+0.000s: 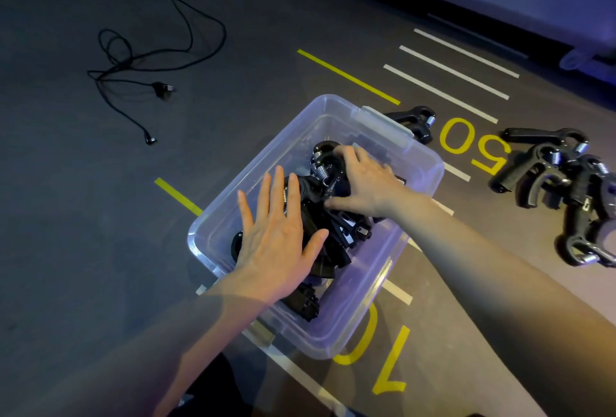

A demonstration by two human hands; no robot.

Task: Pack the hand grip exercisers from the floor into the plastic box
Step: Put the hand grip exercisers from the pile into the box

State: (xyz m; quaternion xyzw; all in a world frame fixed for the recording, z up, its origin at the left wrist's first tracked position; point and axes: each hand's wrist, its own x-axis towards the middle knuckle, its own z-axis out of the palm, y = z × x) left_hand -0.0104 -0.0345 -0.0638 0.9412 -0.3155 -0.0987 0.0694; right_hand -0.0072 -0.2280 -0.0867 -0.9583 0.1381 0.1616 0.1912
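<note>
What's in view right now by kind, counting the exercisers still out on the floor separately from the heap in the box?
Plastic box: 1
Hand grip exercisers on the floor: about 5; one behind the box, a tangled cluster of roughly 4
Exercisers in the box: a heap, uncountable under both hands
Black cable: 1
Total: about 7 countable things, plus the heap

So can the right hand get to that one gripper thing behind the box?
Probably yes. The right hand is busy holding exercisers in the plastic box, but the lone exerciser lies on open floor just past the box's far rim, with nothing on top of it.
</note>
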